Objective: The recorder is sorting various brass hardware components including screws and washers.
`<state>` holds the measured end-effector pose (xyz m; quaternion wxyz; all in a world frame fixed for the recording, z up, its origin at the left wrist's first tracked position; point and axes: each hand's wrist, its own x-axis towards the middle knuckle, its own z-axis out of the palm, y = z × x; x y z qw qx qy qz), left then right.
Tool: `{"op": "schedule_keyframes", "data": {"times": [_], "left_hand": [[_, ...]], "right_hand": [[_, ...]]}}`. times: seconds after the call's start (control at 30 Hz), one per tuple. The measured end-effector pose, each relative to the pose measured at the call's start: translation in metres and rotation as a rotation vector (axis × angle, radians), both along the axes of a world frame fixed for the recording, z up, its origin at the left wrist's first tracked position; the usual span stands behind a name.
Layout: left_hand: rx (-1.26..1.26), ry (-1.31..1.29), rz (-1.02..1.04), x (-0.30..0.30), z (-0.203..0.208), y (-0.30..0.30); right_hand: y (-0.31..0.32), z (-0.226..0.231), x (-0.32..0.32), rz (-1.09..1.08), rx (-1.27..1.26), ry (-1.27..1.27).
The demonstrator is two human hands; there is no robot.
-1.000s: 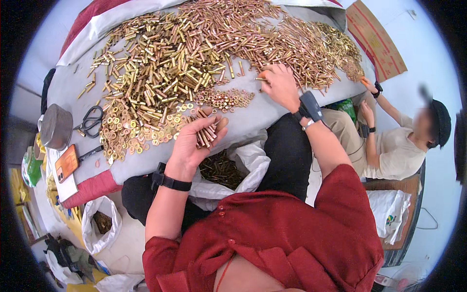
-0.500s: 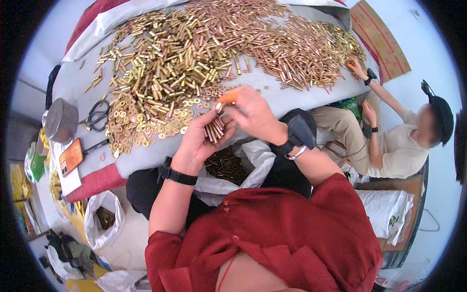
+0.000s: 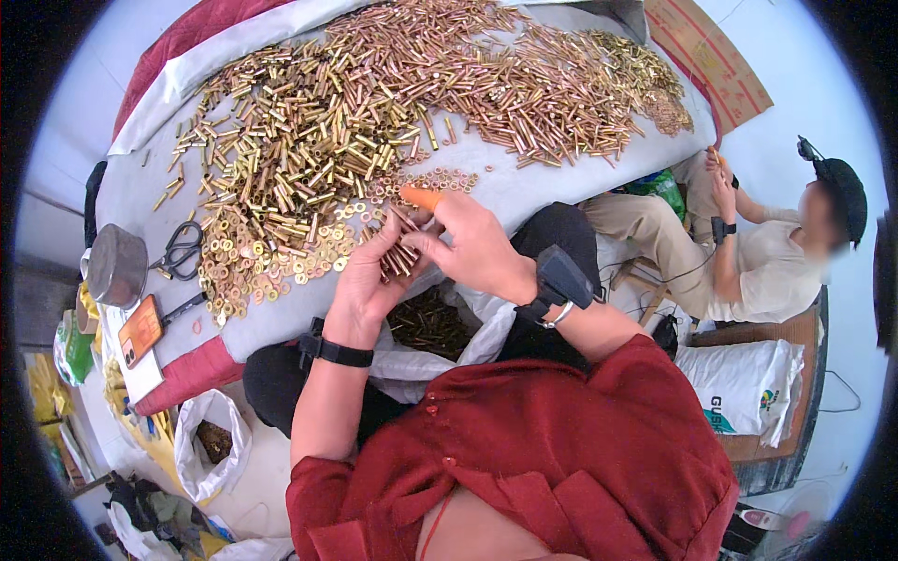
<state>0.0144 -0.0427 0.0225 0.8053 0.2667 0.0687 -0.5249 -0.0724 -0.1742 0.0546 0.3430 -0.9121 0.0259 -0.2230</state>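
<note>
My left hand [image 3: 360,280] is closed round a small bundle of copper-coloured anchor bolts [image 3: 400,260], their ends sticking up between thumb and fingers. Over the bundle, my right hand [image 3: 482,251] wears an orange finger cover [image 3: 421,197] and pinches at one of the bolts; its fingertips are partly hidden. Just beyond both hands lie loose washers [image 3: 281,266]. Behind them spreads a large heap of brass and copper-coloured metal sleeves and rods [image 3: 337,122]. Below my hands, between my knees, a white sack [image 3: 486,341] holds more metal pieces [image 3: 430,323].
Black scissors [image 3: 181,252], a round metal tin [image 3: 117,265] and an orange phone [image 3: 140,330] lie at the table's left. Another sack [image 3: 192,411] stands on the floor there. At the right sits a co-worker [image 3: 767,243], with a white bag [image 3: 739,374] nearby.
My right hand has come lower and closer against the bolts in my left hand. The co-worker's hand has drawn back from the heap toward the other hand.
</note>
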Motion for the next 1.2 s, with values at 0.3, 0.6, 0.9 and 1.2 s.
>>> {"op": "schedule_keyframes", "data": {"times": [0.3, 0.6, 0.9, 1.2], "left_hand": [[0.074, -0.105, -0.127, -0.002, -0.002, 0.012], [0.191, -0.370, -0.192, -0.018, 0.003, 0.031], [0.245, -0.186, -0.269, -0.037, 0.003, 0.043], [0.217, 0.081, -0.178, -0.056, 0.014, 0.052]], "right_hand": [[0.001, 0.011, 0.004, 0.278, -0.198, 0.022], [0.018, -0.020, 0.004, 0.499, -0.182, -0.020], [0.019, -0.018, -0.013, 0.555, -0.152, -0.085], [-0.032, -0.022, 0.013, 0.242, -0.061, -0.119]]}}
